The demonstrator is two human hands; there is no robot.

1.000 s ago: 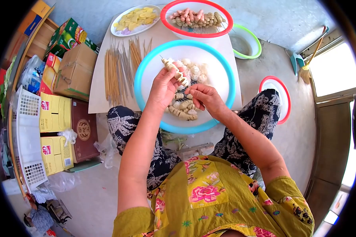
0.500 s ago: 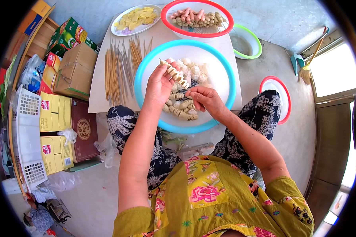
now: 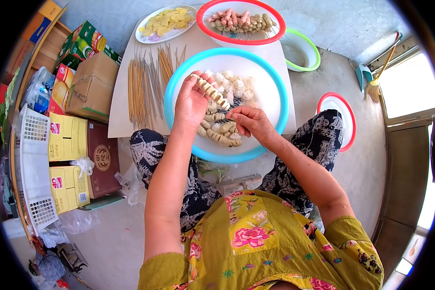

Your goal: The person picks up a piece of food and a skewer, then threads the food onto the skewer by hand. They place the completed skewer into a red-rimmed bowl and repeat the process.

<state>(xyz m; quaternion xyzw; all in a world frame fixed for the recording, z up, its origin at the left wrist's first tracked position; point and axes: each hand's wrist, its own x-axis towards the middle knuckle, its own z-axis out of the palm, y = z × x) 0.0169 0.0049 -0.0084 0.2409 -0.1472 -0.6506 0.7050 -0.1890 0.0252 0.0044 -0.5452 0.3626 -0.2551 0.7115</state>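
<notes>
My left hand (image 3: 191,104) is closed on a pale, spiral-cut roll (image 3: 211,92), which slants over a white basin with a blue rim (image 3: 170,104). Just right of the roll's lower end, my right hand (image 3: 249,121) has thumb and forefinger pinched together; I cannot make out what is between them. Below both hands, more spiral-cut rolls (image 3: 222,137) lie in the basin. Whitish, crumpled-looking pieces (image 3: 237,86) are heaped toward its far side.
Bamboo skewers (image 3: 136,92) lie on the table (image 3: 118,113) left of the basin. Beyond are a plate of yellow slices (image 3: 164,21) and a red-rimmed basin (image 3: 203,29) of skewered food. Cartons (image 3: 94,87) are stacked at left; another red-rimmed basin (image 3: 351,125) stands on the floor.
My left hand has shifted slightly left and opened out a little around the roll, which shows more fully. The right hand has barely moved.
</notes>
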